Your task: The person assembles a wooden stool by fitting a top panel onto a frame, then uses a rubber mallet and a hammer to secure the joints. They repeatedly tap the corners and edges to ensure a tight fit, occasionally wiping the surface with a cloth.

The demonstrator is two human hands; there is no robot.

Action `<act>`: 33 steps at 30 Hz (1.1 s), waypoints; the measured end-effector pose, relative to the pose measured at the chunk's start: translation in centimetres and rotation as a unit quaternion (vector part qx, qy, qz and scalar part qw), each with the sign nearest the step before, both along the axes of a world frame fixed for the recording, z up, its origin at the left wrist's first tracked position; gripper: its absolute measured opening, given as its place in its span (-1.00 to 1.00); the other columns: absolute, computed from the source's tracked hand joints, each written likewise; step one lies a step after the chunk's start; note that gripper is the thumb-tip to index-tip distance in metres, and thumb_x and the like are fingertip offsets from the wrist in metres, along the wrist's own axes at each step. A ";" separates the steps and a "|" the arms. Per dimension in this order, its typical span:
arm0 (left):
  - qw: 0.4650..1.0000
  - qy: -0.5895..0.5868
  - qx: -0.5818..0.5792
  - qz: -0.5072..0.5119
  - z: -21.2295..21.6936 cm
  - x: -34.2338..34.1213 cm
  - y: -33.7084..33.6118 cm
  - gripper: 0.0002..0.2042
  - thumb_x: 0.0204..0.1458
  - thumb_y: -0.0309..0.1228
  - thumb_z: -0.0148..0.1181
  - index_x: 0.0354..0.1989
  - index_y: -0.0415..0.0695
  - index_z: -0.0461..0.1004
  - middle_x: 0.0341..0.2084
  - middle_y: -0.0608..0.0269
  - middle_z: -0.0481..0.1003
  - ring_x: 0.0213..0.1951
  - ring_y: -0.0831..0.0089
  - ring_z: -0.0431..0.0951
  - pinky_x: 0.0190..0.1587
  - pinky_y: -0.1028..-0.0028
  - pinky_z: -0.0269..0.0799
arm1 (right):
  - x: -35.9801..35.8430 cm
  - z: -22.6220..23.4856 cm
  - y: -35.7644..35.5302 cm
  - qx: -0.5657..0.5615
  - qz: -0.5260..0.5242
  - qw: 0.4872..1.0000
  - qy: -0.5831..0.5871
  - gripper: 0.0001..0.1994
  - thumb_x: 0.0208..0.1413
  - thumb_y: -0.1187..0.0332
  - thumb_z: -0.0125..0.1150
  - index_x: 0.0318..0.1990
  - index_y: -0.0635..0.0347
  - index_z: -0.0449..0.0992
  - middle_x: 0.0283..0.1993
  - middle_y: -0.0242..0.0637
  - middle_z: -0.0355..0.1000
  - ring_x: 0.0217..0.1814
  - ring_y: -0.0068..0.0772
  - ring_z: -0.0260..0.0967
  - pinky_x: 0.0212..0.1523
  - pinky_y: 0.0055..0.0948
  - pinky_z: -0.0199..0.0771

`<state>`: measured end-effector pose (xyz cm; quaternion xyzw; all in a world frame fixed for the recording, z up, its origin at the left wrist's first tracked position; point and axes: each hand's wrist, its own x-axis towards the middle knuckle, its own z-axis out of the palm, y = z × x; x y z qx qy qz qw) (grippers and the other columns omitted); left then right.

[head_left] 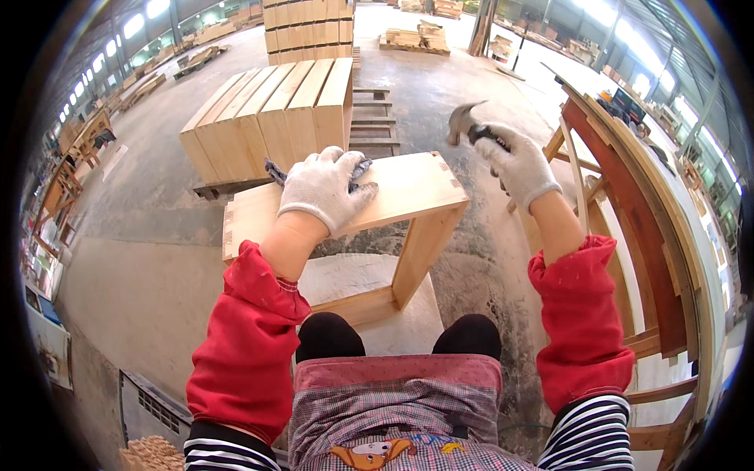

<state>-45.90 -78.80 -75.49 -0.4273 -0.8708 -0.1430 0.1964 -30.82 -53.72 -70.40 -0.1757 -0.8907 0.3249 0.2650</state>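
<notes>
An open wooden drawer frame (416, 182) with interlocking corner joints stands on its side in front of my knees. My left hand (326, 188), in a white work glove, presses down on its top board. A crumpled grey-blue rag (276, 172) is bunched under that palm and pokes out on both sides. Up to the right of the frame, my right hand (518, 161), gloved too, grips a hammer (463, 124). The hammer's metal head is in the air, apart from the wood. Most of its handle is hidden by my fingers.
A row of similar wooden frames (267, 110) sits on a pallet ahead, with a taller stack (308, 31) behind. Close on my right runs a long wooden bench (628, 188). A pale board (428, 314) lies beneath the frame. Wood scraps (157, 455) are at lower left.
</notes>
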 end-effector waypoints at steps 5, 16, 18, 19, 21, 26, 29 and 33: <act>1.000 0.009 0.005 -0.013 -0.2 -0.2 0.6 -0.52 0.08 0.04 0.13 0.05 -0.02 0.50 -0.07 0.12 0.49 -0.02 0.12 0.51 0.04 0.18 0.40 | -0.6 -5.0 1.6 -0.018 0.029 0.998 0.049 -0.66 0.21 0.27 0.15 0.06 0.27 0.50 -0.23 -0.14 0.54 -0.22 -0.42 0.44 -0.08 -0.42 0.42; 1.000 0.012 0.003 -0.006 -0.2 0.0 0.3 -0.53 0.08 0.03 0.13 0.04 -0.02 0.50 -0.10 0.12 0.49 -0.03 0.11 0.51 0.05 0.18 0.40 | -0.2 -4.3 0.4 0.043 0.033 0.998 0.036 -0.63 0.21 0.22 0.17 0.11 0.17 0.50 -0.16 0.00 0.55 -0.10 -0.15 0.55 -0.03 -0.33 0.46; 1.000 0.009 0.001 -0.003 -0.2 0.1 0.2 -0.53 0.08 0.03 0.13 0.04 -0.02 0.50 -0.10 0.12 0.49 -0.03 0.11 0.51 0.05 0.18 0.40 | 0.1 -3.1 -0.2 0.025 0.029 0.998 0.049 -0.63 0.21 0.21 0.15 0.11 0.17 0.50 -0.15 0.02 0.55 -0.09 -0.13 0.55 -0.02 -0.32 0.46; 1.000 0.008 0.005 -0.004 -0.2 0.0 0.1 -0.53 0.08 0.03 0.13 0.04 -0.02 0.50 -0.09 0.12 0.49 -0.03 0.11 0.51 0.05 0.18 0.40 | 0.3 -2.7 -0.7 0.009 0.020 0.997 0.078 -0.63 0.21 0.21 0.15 0.11 0.17 0.50 -0.15 0.02 0.55 -0.08 -0.12 0.55 -0.01 -0.32 0.46; 1.000 0.006 0.010 -0.005 -0.4 -0.1 0.0 -0.53 0.07 0.02 0.14 0.04 -0.03 0.50 -0.08 0.10 0.49 -0.03 0.09 0.51 0.06 0.18 0.40 | 0.3 -3.0 -1.4 0.018 -0.002 0.997 0.073 -0.63 0.21 0.21 0.14 0.10 0.16 0.50 -0.14 0.02 0.55 -0.08 -0.12 0.55 -0.01 -0.32 0.46; 1.000 0.003 -0.007 -0.002 -0.1 0.2 0.3 -0.52 0.08 0.03 0.13 0.06 -0.02 0.50 -0.07 0.12 0.49 -0.01 0.12 0.50 0.06 0.19 0.39 | -0.5 -3.9 1.5 0.056 0.025 0.998 0.028 -0.63 0.21 0.20 0.16 0.09 0.16 0.51 -0.14 -0.01 0.56 -0.13 -0.18 0.56 -0.06 -0.36 0.48; 1.000 0.021 0.013 0.001 -0.5 -0.1 -0.2 -0.51 0.08 0.04 0.13 0.07 -0.02 0.49 -0.05 0.11 0.49 -0.01 0.11 0.50 0.06 0.19 0.38 | 0.0 -1.7 -0.5 0.004 0.023 0.999 0.034 -0.63 0.20 0.23 0.16 0.10 0.20 0.50 -0.15 -0.01 0.58 -0.18 -0.19 0.54 -0.10 -0.38 0.47; 1.000 0.010 0.020 -0.014 -0.2 0.1 0.3 -0.53 0.05 -0.01 0.17 0.03 -0.05 0.51 -0.05 0.08 0.50 -0.03 0.06 0.51 0.05 0.17 0.40 | 0.4 -2.6 -0.8 -0.047 0.006 0.998 0.037 -0.63 0.18 0.25 0.16 0.07 0.27 0.50 -0.21 -0.11 0.56 -0.21 -0.24 0.50 -0.10 -0.40 0.46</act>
